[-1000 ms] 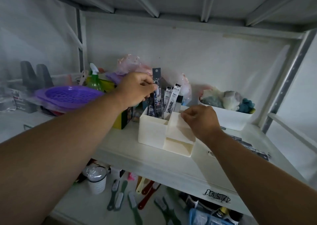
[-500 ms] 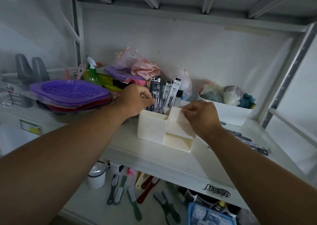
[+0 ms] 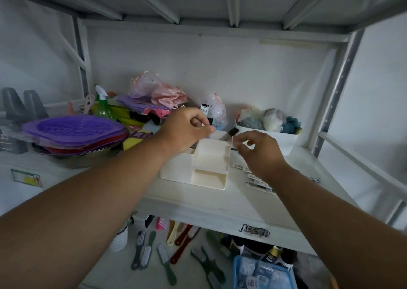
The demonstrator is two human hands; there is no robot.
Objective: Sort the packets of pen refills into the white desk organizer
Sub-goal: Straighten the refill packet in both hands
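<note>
The white desk organizer (image 3: 209, 164) stands on the white shelf, with its low tray facing me. My left hand (image 3: 187, 130) is curled over its tall back compartment and closed around the upright refill packets there. The white top of one packet (image 3: 204, 108) sticks up behind the fingers. My right hand (image 3: 258, 151) is just right of the organizer. It pinches a clear refill packet with a black header (image 3: 233, 132), tilted over the organizer's right side. More refill packets (image 3: 257, 182) lie flat on the shelf under my right wrist.
A white bin of soft toys (image 3: 284, 140) stands behind my right hand. Stacked purple baskets (image 3: 72, 130) and a green spray bottle (image 3: 102, 109) crowd the left. A metal upright (image 3: 334, 95) bounds the right. Brushes (image 3: 145, 249) and a blue tray (image 3: 262, 273) lie on the lower shelf.
My left hand has lowered the packets deeper into the back compartment. My right hand has left the organizer's divider and now holds a black-topped packet beside it.
</note>
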